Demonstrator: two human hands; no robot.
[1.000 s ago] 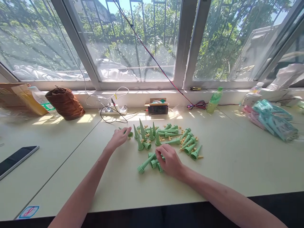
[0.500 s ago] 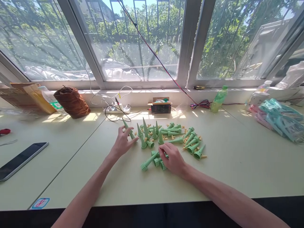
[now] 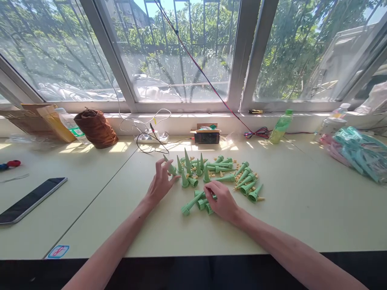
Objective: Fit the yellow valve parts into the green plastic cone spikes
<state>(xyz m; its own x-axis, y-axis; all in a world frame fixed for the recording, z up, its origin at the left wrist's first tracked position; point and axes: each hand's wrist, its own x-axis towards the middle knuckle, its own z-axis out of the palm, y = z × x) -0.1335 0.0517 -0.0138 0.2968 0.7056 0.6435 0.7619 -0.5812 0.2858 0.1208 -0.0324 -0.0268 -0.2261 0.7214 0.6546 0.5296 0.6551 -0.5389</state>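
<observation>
Several green plastic cone spikes (image 3: 222,173) lie and stand in a pile on the pale table (image 3: 290,209), with small yellow bits among them. My left hand (image 3: 161,183) is at the pile's left edge, fingers closed on one green cone spike (image 3: 170,166) that points up and to the left. My right hand (image 3: 222,201) rests on the table at the pile's near side, fingers curled over a few lying cones (image 3: 199,201); whether it grips one I cannot make out.
A black phone (image 3: 32,199) lies at the left. A brown bag (image 3: 96,128), a cardboard packet (image 3: 50,121), a power strip with cables (image 3: 151,137), a small black box (image 3: 207,137) and a green bottle (image 3: 281,125) line the window sill. Teal packets (image 3: 356,151) lie at the right.
My left hand took a cone from the pile's left edge and raised it off the table. My right hand stayed on the near cones. The view shifted slightly.
</observation>
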